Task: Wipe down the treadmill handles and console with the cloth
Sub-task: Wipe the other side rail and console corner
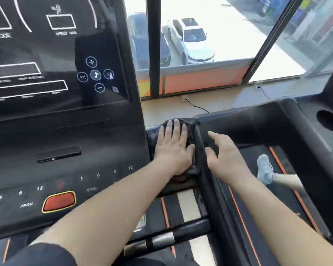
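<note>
A dark cloth lies over the side handle at the right edge of the treadmill console. My left hand presses flat on the cloth, fingers straight and pointing away from me. Just to the right, my right hand hovers with fingers spread and holds nothing. It sits by the black rail that runs towards me between the two machines. The front handle bar with silver grip sensors crosses below my left forearm.
A neighbouring treadmill's black console with a round cup holder stands at right. A leg in a pale blue shoe is on its belt. Floor-to-ceiling windows stand ahead, with parked cars below. A red stop button sits low on my console.
</note>
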{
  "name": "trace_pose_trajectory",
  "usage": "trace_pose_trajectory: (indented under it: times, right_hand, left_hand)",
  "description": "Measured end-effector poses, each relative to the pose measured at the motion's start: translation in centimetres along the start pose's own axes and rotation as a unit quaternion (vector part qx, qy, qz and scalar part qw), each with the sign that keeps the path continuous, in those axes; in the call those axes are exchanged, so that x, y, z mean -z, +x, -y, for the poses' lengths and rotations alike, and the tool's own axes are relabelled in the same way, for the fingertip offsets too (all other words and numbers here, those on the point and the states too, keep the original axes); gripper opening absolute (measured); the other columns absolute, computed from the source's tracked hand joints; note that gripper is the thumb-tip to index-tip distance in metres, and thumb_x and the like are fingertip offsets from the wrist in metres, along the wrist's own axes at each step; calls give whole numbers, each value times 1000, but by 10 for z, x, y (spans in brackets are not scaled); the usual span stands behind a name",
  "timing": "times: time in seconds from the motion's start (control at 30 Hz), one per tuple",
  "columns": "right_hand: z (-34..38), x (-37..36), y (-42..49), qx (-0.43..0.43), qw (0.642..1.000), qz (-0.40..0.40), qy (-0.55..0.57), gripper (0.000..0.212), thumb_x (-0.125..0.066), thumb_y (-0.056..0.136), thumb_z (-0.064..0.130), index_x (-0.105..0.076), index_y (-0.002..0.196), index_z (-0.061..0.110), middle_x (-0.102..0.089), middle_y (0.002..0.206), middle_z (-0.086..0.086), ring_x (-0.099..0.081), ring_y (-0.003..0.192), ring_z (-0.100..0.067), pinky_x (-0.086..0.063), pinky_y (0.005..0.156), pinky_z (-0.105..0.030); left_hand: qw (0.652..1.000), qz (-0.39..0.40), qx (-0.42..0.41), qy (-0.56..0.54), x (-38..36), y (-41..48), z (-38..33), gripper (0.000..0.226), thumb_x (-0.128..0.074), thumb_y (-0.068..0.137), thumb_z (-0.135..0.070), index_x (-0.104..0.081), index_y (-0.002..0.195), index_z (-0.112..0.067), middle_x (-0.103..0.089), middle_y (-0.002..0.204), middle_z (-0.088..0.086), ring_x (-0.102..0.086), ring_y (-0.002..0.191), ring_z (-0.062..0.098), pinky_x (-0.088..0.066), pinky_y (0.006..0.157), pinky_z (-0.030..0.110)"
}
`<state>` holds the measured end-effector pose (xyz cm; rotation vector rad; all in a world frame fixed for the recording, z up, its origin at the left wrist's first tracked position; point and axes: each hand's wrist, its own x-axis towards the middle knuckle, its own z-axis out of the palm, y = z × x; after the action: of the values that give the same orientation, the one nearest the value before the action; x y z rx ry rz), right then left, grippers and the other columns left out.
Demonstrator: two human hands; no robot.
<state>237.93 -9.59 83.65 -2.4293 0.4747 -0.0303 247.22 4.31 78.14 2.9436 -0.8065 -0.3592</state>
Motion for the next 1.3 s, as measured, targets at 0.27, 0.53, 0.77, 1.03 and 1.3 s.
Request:
trace_pose_trajectory:
  times: [0.27,0.53,0.77,1.03,1.3]
  right_hand:
    - [-16,-1,-15,-120,982,147,-11,66,-70,89,41,-49,145,12,-57,145,-5,-54,132,-20,-41,108,-28]
    - [-11,-15,-21,-114,982,119,-93,59,-69,90,41,-47,138,17,-55,137,-4,-52,129,-25,-47,102,-41]
    - [2,-6,-3,-128,959,188,-167,51,-70,87,42,-42,122,17,-53,130,-5,-56,122,-29,-50,91,-41]
    - [18,-5,18,-165,937,212,-222,41,-68,81,27,-40,108,16,-60,102,1,-60,89,-24,-42,63,-33]
    - [18,-1,22,-162,940,215,-208,39,-70,80,27,-39,101,17,-57,90,5,-61,83,-21,-40,57,-32]
  left_hand:
    - [997,42,-44,45,-15,-70,-13,79,-12,102,-58,13,160,-11,28,164,19,30,151,34,12,123,54]
    - [997,20,60,42,7,19,9,76,-8,102,-57,13,161,-15,21,167,18,21,154,35,9,124,55]
    - [991,70,-87,78,-6,-72,4,78,-12,103,-59,19,158,-14,33,162,19,35,149,33,12,124,52]
    - [995,40,75,55,7,9,0,80,-9,101,-60,18,159,-12,28,162,27,25,151,44,11,120,62]
    - [993,68,-53,75,6,-48,13,80,-13,101,-62,16,160,-17,32,162,21,32,150,39,11,121,60]
